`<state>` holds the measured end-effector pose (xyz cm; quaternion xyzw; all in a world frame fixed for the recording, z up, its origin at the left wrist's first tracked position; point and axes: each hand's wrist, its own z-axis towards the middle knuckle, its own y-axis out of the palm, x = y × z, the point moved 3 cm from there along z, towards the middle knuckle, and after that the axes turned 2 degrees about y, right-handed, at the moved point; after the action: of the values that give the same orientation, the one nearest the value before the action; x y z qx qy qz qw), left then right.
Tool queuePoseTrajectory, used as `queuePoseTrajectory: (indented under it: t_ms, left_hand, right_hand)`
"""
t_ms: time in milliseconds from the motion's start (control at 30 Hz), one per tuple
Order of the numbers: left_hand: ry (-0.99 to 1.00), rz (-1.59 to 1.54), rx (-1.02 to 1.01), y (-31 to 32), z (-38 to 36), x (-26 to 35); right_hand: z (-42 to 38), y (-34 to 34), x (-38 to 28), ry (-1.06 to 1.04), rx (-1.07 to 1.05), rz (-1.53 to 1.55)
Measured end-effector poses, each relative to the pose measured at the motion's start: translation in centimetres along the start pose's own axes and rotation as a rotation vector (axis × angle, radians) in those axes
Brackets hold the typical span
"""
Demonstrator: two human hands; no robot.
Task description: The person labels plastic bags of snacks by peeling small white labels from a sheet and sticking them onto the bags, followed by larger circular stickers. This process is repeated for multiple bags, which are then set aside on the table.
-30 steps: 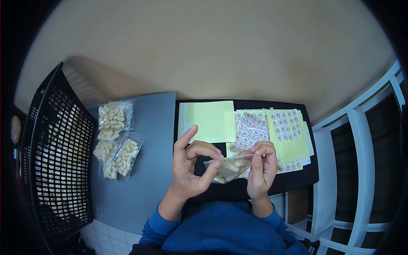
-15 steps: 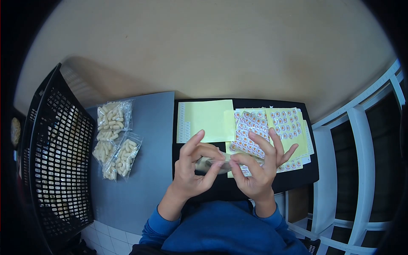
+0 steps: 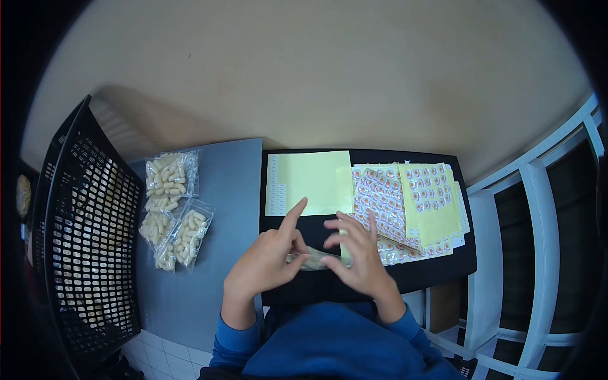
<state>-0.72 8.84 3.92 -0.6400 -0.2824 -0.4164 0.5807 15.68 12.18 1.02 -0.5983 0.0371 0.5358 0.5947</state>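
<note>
Low over the black surface in front of my body, my left hand pinches a small clear plastic bag between thumb and fingers, its index finger pointing up. On the bag's right side is my right hand, fingers spread, its thumb close to or touching the bag. The bag's contents are blurred. Beyond my hands lies a yellow sheet with small white labels down its left side. Sheets of round orange-and-white stickers are piled to the right.
Several clear bags of pale capsule-shaped pieces lie on the grey surface at left. A black perforated basket stands at the far left. White shelving is at the right.
Both hands have shifted left with the bag. My right hand has loosened its pinch and spread its fingers, while my left hand keeps hold of the bag.
</note>
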Motion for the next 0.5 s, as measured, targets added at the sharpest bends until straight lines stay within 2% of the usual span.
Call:
queuePoseTrajectory:
  t_ms: [33, 100, 133, 167, 200, 233, 300, 367, 433, 500]
  left_hand:
    - [0.000, 0.001, 0.004, -0.5, -0.1, -0.3]
    - [-0.075, -0.033, -0.086, -1.0, -0.3, -0.9]
    - [-0.105, -0.113, -0.094, -1.1, -0.5, -1.0]
    - [-0.105, -0.112, -0.091, -1.2, -0.5, -1.1]
    - [-0.083, -0.142, -0.178, -0.9, -0.4, -1.2]
    - [-0.060, -0.173, -0.266, -0.6, -0.4, -1.2]
    - [-0.046, -0.197, -0.275, 0.0, 0.1, -1.0]
    - [-0.025, -0.278, -0.357, 0.8, 0.7, -1.0]
    - [-0.039, -0.303, -0.362, 1.9, 1.2, -1.8]
    - [-0.025, -0.198, -0.331, 3.3, 1.8, -3.7]
  right_hand:
    - [0.4, 0.5, 2.0, 0.080, -0.009, 0.135]
    - [1.1, 1.1, 5.1, 0.127, 0.095, -0.146]
    - [1.7, 1.4, 5.7, 0.121, 0.094, -0.146]
    - [2.2, 1.8, 6.1, 0.104, 0.063, -0.275]
    - [2.6, 2.2, 6.6, 0.086, 0.034, -0.405]
    - [2.9, 2.7, 7.4, 0.084, 0.034, -0.405]
    - [3.6, 4.1, 8.9, -0.009, -0.024, -0.510]
    - [4.0, 5.0, 9.9, -0.027, -0.005, -0.538]
    - [4.4, 5.5, 10.6, 0.089, -0.146, -0.498]
    - [4.6, 4.9, 10.1, 0.029, -0.077, -0.457]
